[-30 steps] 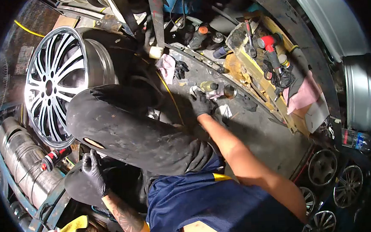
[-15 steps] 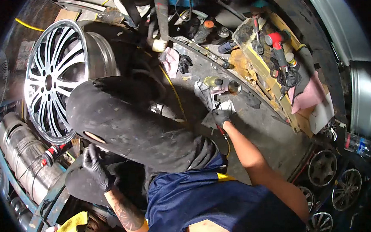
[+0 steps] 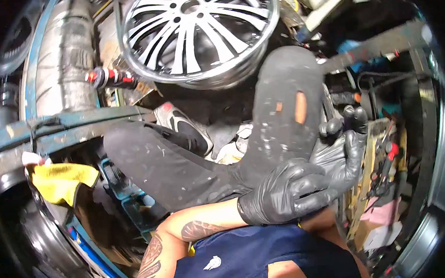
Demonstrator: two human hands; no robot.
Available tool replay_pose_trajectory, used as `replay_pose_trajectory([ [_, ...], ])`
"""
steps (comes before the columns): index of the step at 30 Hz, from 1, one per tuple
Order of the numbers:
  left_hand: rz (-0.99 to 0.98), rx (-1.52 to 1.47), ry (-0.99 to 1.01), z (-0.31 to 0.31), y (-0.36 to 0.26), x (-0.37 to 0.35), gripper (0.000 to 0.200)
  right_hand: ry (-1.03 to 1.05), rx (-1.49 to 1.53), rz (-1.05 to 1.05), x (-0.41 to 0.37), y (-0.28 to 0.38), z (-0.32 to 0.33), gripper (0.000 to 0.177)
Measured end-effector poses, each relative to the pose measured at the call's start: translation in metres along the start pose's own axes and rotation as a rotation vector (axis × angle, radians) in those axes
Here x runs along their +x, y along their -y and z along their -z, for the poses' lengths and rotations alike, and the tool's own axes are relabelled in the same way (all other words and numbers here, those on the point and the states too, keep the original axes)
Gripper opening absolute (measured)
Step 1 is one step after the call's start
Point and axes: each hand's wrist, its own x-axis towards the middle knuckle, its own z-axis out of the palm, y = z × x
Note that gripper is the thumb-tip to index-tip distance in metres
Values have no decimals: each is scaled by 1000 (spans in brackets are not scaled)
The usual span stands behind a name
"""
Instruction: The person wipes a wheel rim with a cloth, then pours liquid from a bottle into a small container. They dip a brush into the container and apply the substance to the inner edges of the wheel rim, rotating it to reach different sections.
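Note:
My left hand, in a black glove, reaches across my lap to the right. Its fingers are bent and closed at the palm and wrist side of my right hand's glove. My right hand, in a black glove too, is raised beside my right knee with its fingers apart and partly curled. No tool shows in it. Part of the right palm is hidden behind the left fingers. Beyond my knees, a multi-spoke alloy wheel with a white and black face stands tilted.
A red-and-black tool lies left of the wheel, beside a large metal cylinder. A yellow cloth hangs at the left near a blue metal frame. A red-headed tool lies on the cluttered bench at the right.
The view has turned toward the wheel. My right hand has left the floor and the red-ended tool there and come up to my knee. My left hand has crossed over to meet it.

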Motion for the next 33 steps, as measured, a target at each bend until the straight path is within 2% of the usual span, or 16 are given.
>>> replay_pose_trajectory([
  [4, 152, 59, -87, 2, 0, -32, 41, -58, 19, -369, -9, -17, -7, 42],
  [7, 235, 15, -102, -5, -1, -55, 44, 30, 20, -525, -10, -22, -14, 36],
  [10, 269, -80, -131, 4, 2, -44, 42, -104, 51, -470, 1, -33, -11, 35],
  [12, 173, -40, -144, 2, 16, -51, 42, -144, 59, -490, 2, -36, -8, 33],
  [17, 279, -40, -233, 4, 22, -48, 23, 34, 108, -489, -1, -36, 7, 35],
  [18, 342, -172, -175, 11, 21, -46, 20, 68, 122, -484, 0, -37, 8, 34],
  [19, 405, -305, -117, 22, 20, -45, 17, 129, 137, -498, -1, -38, 10, 34],
  [20, 468, -440, -56, 34, 16, -43, 14, 200, -52, -390, -6, -43, 5, 30],
  [22, 441, -479, -16, 44, 11, -44, 17, 825, -318, -387, -1, -28, -5, 32],
  [24, 512, -414, 41, 37, -4, -76, 22, 1292, -346, -621, 5, -19, -9, 37],
  [26, 722, -625, 400, 57, -22, -78, 30, 1558, -355, -559, 5, -9, -16, 39],
  [27, 763, -689, 499, 67, -26, -69, 35, 1584, -426, -626, -2, 1, -11, 37],
  [28, 807, -1058, 360, 61, -31, -78, 23, 1613, -470, -766, -3, 14, -11, 41],
  [30, 389, -766, 278, 70, -29, -64, 14, 1561, -340, -916, -1, 35, -7, 47],
  [32, 398, -794, 370, 94, -13, -65, 13, 1857, -263, -875, 29, 38, 25, 55],
  [33, 493, -823, 280, 107, -13, -63, 17, 2017, -200, -828, 55, 39, 37, 57],
])
